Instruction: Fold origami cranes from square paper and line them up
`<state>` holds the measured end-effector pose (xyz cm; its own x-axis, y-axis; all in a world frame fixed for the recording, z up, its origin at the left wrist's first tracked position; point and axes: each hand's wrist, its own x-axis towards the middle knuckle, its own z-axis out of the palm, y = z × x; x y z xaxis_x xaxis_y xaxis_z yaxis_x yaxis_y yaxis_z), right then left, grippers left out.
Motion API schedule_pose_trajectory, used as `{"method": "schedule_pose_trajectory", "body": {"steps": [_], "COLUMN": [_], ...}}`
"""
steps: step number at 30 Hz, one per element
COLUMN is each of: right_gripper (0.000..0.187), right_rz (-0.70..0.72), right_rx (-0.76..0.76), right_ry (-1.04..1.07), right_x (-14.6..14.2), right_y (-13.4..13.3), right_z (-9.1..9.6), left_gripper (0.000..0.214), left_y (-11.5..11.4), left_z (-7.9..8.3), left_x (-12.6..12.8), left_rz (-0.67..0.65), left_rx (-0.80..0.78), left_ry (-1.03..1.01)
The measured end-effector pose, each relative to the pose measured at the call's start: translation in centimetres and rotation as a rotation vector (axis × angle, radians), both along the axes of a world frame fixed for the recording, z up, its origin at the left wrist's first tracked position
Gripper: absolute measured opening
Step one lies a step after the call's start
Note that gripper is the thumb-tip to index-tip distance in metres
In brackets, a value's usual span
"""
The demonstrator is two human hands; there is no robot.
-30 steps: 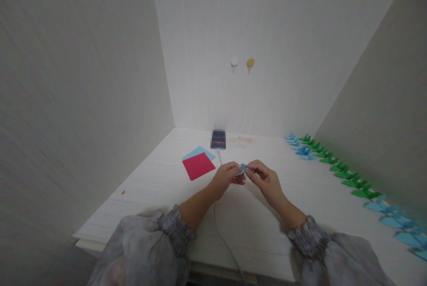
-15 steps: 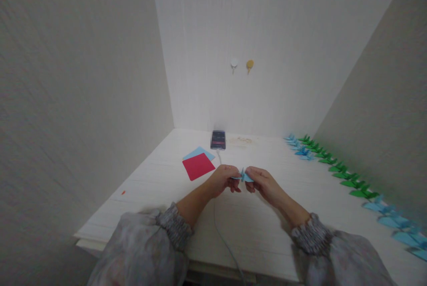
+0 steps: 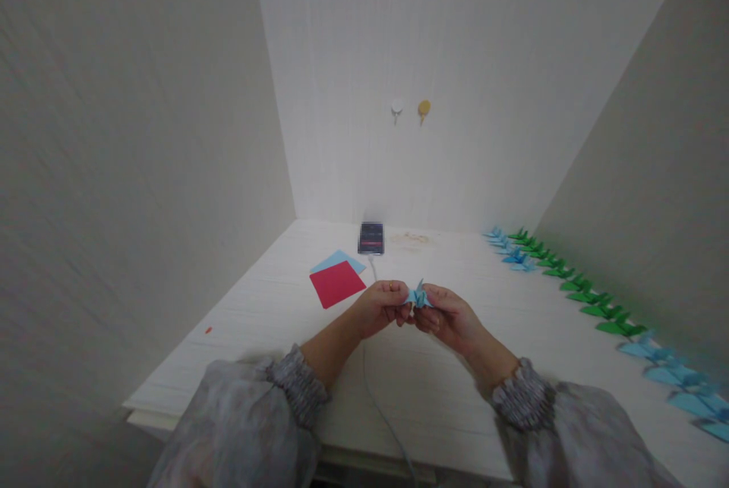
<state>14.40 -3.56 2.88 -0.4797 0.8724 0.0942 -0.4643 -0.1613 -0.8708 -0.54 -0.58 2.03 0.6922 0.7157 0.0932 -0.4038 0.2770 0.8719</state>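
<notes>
Here, a small light-blue folded paper figure (image 3: 418, 296) sits pinched between both hands, held just above the white wooden table (image 3: 256, 321) near its middle. The left hand (image 3: 380, 307) grips the figure's left side with its fingertips closed on the paper, and a ring shows on one finger. The right hand (image 3: 447, 315) closes on the right side in the same way, so the two hands nearly touch (the exact folds are too small to make out). One thin point of the paper sticks up between them.

A grey cable (image 3: 373, 366) runs under the hands, from the table's near edge up to a dark smartphone (image 3: 371, 237) lying close to the back wall. Left of the phone lies a red square paper sheet (image 3: 337, 283), partly covering a light-blue square paper sheet (image 3: 337, 261). A tiny red scrap (image 3: 208, 330) lies well apart, by the left edge.

Along the right wall runs a row of folded paper figures: blue ones (image 3: 509, 249) at the far end, green ones (image 3: 575, 287) in the middle, more blue ones (image 3: 677, 382) nearer. On the back wall hang a white round hook (image 3: 397, 106) and a gold round hook (image 3: 424, 107), side by side.
</notes>
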Motion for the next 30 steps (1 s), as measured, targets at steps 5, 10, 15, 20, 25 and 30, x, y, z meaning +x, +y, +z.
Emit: {"method": "schedule_pose_trajectory", "body": {"steps": [5,10,15,20,25,30], "right_gripper": [0.024,0.025,0.025,0.023,0.020,0.021], "right_rz": [0.034,0.038,0.016,0.012,-0.009,0.014], "right_rx": [0.006,0.016,0.013,-0.002,-0.017,0.012], "right_ry": [0.056,0.069,0.067,0.094,0.109,0.138], "right_x": [-0.28,-0.42,-0.49,-0.71,-0.79,-0.59], "right_y": [0.04,0.01,-0.08,-0.17,-0.15,-0.11], "right_z": [-0.21,-0.42,-0.49,-0.32,-0.40,-0.24], "left_gripper": [0.023,0.023,0.024,0.024,0.029,0.030], "left_y": [-0.16,-0.29,-0.33,-0.44,-0.53,-0.48], "left_z": [0.01,0.01,0.00,0.00,-0.20,-0.20], "left_x": [0.25,0.40,0.45,0.53,0.64,0.58], "left_rz": [-0.014,-0.019,-0.027,-0.007,0.016,0.005], "left_rx": [-0.020,-0.047,-0.060,-0.070,-0.069,-0.050], "left_ry": [-0.062,-0.102,-0.129,-0.130,-0.127,-0.099]}}
